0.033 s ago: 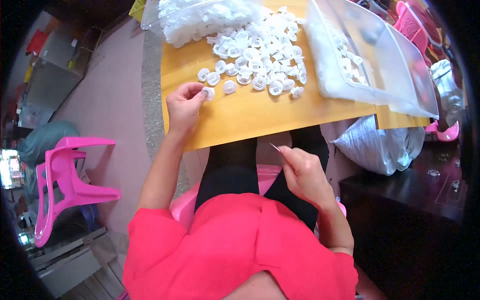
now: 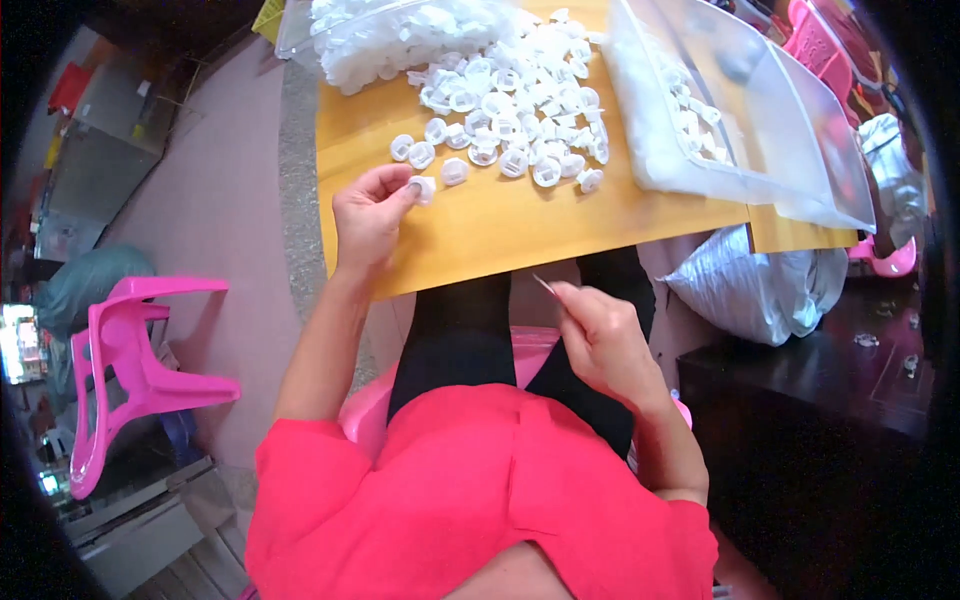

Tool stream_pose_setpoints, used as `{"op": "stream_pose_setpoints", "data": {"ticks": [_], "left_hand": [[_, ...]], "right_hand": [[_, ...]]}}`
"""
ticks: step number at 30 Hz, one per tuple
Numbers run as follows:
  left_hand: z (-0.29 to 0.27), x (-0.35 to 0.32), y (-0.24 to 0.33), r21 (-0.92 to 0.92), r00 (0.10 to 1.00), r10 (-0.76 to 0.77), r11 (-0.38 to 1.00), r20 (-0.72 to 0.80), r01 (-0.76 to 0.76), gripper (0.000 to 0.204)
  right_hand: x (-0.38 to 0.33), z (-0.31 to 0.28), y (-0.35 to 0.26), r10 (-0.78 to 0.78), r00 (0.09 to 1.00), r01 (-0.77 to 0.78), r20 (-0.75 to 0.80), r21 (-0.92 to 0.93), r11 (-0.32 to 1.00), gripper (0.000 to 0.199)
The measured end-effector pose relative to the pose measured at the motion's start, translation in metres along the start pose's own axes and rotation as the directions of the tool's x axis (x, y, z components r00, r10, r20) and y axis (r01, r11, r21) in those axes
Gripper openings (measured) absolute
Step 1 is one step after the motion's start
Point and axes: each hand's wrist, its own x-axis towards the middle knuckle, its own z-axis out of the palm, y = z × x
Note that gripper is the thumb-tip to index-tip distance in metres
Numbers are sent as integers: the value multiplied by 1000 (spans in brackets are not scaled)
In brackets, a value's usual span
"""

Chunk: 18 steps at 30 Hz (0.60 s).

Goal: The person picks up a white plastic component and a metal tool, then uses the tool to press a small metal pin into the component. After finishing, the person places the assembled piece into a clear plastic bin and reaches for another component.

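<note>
Between the thumb and fingers of my left hand [image 2: 370,215], a small round white plastic piece [image 2: 424,190] is pinched just over the near left part of the yellow tabletop [image 2: 500,225]. Many similar white plastic pieces [image 2: 505,128] lie heaped and scattered beyond it. My right hand [image 2: 608,340] is closed in front of the table edge, above my lap. From its fingers sticks the tip of a slim pointed metal tool [image 2: 543,285]; the fist hides the rest, so its kind does not show.
A clear bin [image 2: 400,40] full of white pieces stands at the far left of the table. Another clear bin [image 2: 680,180], holding several pieces, is at the right. A silvery sack [image 2: 765,290] sits below the table's right end. A pink plastic chair [image 2: 140,370] stands at left.
My right hand with the metal tool has shifted very slightly left and up. My left hand keeps its pinch on the white piece, which has moved slightly right. The whole view has shifted a little.
</note>
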Motion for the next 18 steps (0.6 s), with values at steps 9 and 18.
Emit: {"op": "stream_pose_setpoints", "data": {"ticks": [9,18], "left_hand": [[81,-66,37,-324,933,-120,916,339,235,14],[82,-56,34,-283,758,-158,864,633,416,24]], "right_hand": [[45,6,-13,-12,928,58,-372,111,992,20],[37,-36,-15,3,995,3,-102,57,998,13]]}}
